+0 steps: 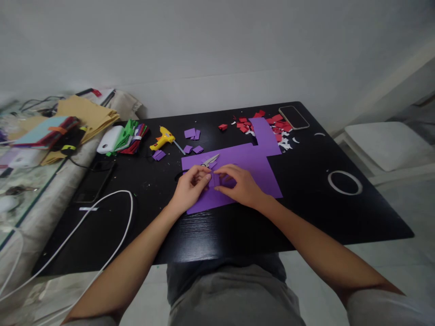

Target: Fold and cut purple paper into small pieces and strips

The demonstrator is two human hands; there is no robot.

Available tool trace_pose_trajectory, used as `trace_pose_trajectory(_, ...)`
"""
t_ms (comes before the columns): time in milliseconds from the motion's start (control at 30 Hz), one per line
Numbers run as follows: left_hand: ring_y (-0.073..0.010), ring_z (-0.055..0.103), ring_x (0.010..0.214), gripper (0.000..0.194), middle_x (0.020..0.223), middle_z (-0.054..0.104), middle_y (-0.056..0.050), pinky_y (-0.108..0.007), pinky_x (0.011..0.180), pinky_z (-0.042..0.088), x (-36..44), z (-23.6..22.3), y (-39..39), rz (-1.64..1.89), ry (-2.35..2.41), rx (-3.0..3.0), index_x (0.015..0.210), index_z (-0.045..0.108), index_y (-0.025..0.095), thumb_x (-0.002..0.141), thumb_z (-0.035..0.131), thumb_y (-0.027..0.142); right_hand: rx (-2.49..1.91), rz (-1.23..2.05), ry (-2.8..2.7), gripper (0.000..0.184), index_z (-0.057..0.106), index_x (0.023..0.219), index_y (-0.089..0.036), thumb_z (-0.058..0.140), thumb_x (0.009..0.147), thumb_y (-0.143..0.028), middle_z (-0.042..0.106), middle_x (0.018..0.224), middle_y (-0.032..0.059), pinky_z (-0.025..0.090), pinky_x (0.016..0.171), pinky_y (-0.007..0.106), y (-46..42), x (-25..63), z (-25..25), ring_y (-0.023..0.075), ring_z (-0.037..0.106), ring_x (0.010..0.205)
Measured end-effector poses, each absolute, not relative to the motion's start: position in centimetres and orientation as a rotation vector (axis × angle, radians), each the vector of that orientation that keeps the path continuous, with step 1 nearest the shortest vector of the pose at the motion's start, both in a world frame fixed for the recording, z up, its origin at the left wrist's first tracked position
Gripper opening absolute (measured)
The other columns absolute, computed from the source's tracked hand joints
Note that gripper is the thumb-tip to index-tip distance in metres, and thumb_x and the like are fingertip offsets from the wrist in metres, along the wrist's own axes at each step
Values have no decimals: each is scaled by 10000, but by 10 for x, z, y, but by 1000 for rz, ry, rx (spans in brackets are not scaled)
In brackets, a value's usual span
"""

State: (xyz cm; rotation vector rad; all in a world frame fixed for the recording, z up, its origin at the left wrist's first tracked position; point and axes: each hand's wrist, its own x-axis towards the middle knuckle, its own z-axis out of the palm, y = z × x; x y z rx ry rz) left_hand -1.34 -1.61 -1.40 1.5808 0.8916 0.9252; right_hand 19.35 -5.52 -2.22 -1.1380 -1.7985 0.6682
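Both hands meet over a large sheet of purple paper (261, 174) on the black table. Between them is a small piece of purple paper (212, 180), which shows little against the same-coloured sheet. My left hand (192, 188) pinches its left side between thumb and fingers. On the right side, my right hand (244, 184) curves with thumb and index fingertip at the paper's edge. Scissors (211, 160) lie just beyond my left hand, blades pointing away to the right; their dark handle is partly behind that hand.
Behind lie small purple pieces (190, 133) and a yellow glue gun (163, 138). A purple strip (267, 136) overlaps red scraps (274, 120) near a phone (294, 117). A white ring (345, 182) is at right. A white cable (131, 203) loops at left near another phone (93, 183).
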Motion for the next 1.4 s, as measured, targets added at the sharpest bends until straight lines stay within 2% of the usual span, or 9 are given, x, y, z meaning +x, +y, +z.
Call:
trace_pose_trajectory(233,-126,649,633,286,727,655,21,-257,649,537,-14,-14,-15,896,859,1523,1086,637,181,922,694,408,-1191,726,-1727,379,707,1161,-238,828,806,-186,705,1084,63,645,824,377,-55,193,-19,193,717,897)
trace_pose_trajectory(533,-114,637,630,293,736,641,33,-244,634,527,-12,-16,-16,868,866,1519,1087,624,183,865,746,330,-1191,1033,-1501,417,705,1163,-243,791,767,-143,751,1058,40,641,814,353,-55,188,-27,161,732,819)
trace_pose_trajectory(767,-114,633,631,305,749,661,20,-242,620,499,-12,-14,-16,869,867,1534,1083,638,183,866,767,355,-1104,1243,-1358,534,702,1188,-244,885,685,-253,756,1097,53,631,870,380,-53,185,-30,176,726,870)
trace_pose_trajectory(933,-119,645,642,333,743,662,22,-245,632,511,-12,-15,-15,867,855,1531,1079,640,182,847,793,365,-1158,1196,-1377,448,713,1189,-245,844,765,-309,757,1147,67,622,899,392,-55,185,-24,188,723,927)
trace_pose_trajectory(1133,-131,665,643,314,732,668,16,-257,635,538,-13,-13,-15,882,848,1539,1070,640,181,867,778,377,-1124,1229,-1338,391,696,1162,-235,783,781,-232,748,1178,74,596,982,418,-54,187,-22,200,728,1016)
trace_pose_trajectory(1267,-134,678,646,302,732,679,10,-267,660,559,-13,-11,-16,892,841,1536,1078,647,175,892,747,390,-1118,1270,-1255,359,634,1085,-251,782,760,-222,750,1072,44,605,932,405,-52,187,-23,188,737,938)
trace_pose_trajectory(1400,-136,685,666,284,746,689,5,-268,679,562,-13,-13,-16,880,853,1533,1081,653,172,895,740,369,-1123,1236,-1284,248,625,926,-229,792,748,-270,713,951,17,578,937,391,-51,187,-23,178,709,898)
